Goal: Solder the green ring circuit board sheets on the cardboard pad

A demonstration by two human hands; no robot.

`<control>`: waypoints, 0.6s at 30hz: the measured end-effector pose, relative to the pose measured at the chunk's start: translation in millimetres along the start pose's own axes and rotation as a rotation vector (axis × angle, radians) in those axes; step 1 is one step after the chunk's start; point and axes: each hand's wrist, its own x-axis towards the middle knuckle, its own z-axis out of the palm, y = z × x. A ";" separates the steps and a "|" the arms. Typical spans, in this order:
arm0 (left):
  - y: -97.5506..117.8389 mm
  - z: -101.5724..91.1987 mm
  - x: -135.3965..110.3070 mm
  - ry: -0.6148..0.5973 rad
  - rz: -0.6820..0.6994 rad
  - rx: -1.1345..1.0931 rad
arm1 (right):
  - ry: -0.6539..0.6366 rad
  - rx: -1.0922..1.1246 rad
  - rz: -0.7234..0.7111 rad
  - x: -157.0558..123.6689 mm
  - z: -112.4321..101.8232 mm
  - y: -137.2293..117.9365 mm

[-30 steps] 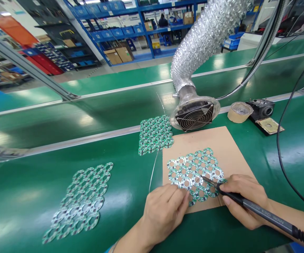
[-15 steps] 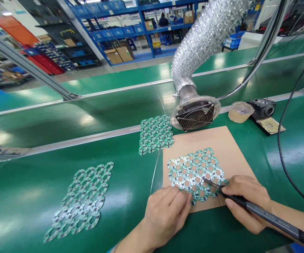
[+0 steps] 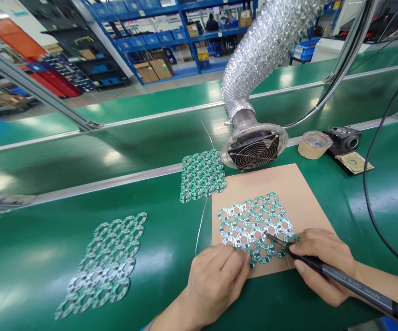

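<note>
Currently, the right hand (image 3: 327,246) grips the soldering iron (image 3: 348,279) pen-style, fingers closed, its tip at the ring-board panel (image 3: 256,227), which lies flat on the cardboard (image 3: 302,197), probably to shield the bench (image 3: 160,266). The left hand (image 3: 216,271), fingers curled, covers the panel's near-left corner, presumably steadying it; whether it pinches the edge cannot be told. The extractor hood (image 3: 254,151) stands beyond; a second panel (image 3: 204,177) lies far-left.

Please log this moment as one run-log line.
left hand: at circuit-board panel's near-left corner | right hand: holding soldering iron, tip at panel | panel: on cardboard | fan: beyond cardboard
</note>
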 end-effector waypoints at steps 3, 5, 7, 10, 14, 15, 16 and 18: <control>0.0 1.4 0.5 -0.002 0.000 0.011 | -0.011 -0.019 0.004 -0.5 -0.4 0.1; 0.0 2.6 0.8 -0.003 0.005 0.008 | -0.019 -0.024 0.006 -1.1 -0.3 0.4; 0.0 3.8 1.1 0.000 0.013 0.002 | -0.016 -0.017 0.000 -1.7 0.0 0.9; 0.4 5.0 2.2 0.007 0.020 0.002 | -0.012 -0.003 -0.010 -2.4 0.2 1.6; 2.2 3.7 4.0 0.017 0.018 -0.001 | 0.002 0.016 -0.002 -1.7 -1.9 0.5; 2.8 2.8 4.1 0.021 0.017 -0.004 | 0.012 0.025 0.003 -1.1 -2.7 -0.1; 3.4 1.9 4.1 0.023 0.017 -0.007 | 0.016 0.035 0.008 -0.4 -3.4 -0.7; 4.4 0.4 3.2 0.017 0.017 -0.011 | 0.011 0.049 0.020 0.8 -4.4 -1.7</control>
